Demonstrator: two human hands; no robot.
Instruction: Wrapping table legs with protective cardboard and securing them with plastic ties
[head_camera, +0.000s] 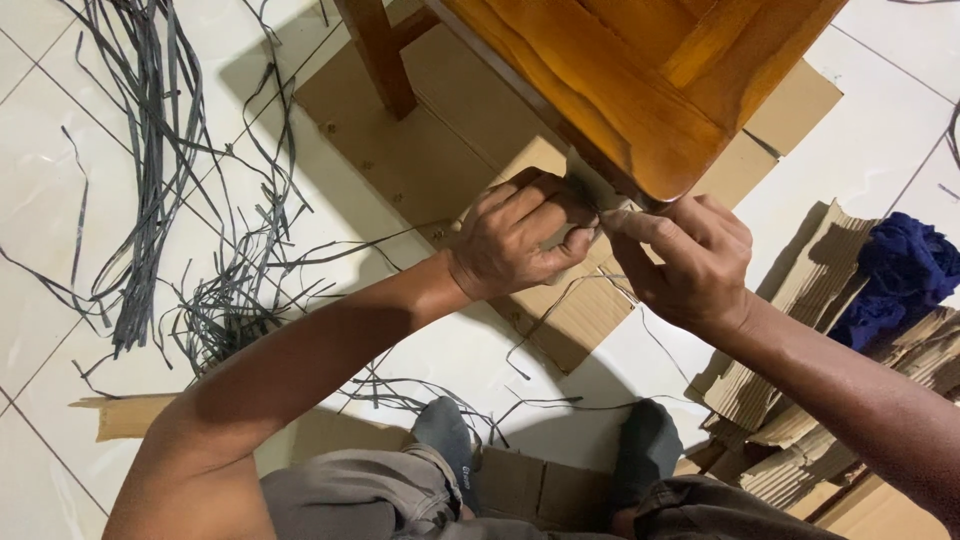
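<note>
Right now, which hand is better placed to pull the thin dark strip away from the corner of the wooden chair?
Probably the right hand: its fingers pinch the thin dark strip, which trails down beneath it. The left hand is curled against the wooden chair corner, seemingly bracing the work.

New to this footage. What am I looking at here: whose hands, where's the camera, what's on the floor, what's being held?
There is no machine here: a person works with two bare hands. The single picture comes from a camera worn on that person's head, looking down past their knees.

The left hand and right hand meet at the corner of an orange-brown varnished wooden furniture piece. Their fingertips pinch something small and thin there; it looks like a dark strip, but I cannot tell for sure.

On the white tiled floor lie flattened brown cardboard sheets, a loose pile of thin dark grey strips, torn corrugated cardboard scraps and a crumpled dark blue cloth.
</note>
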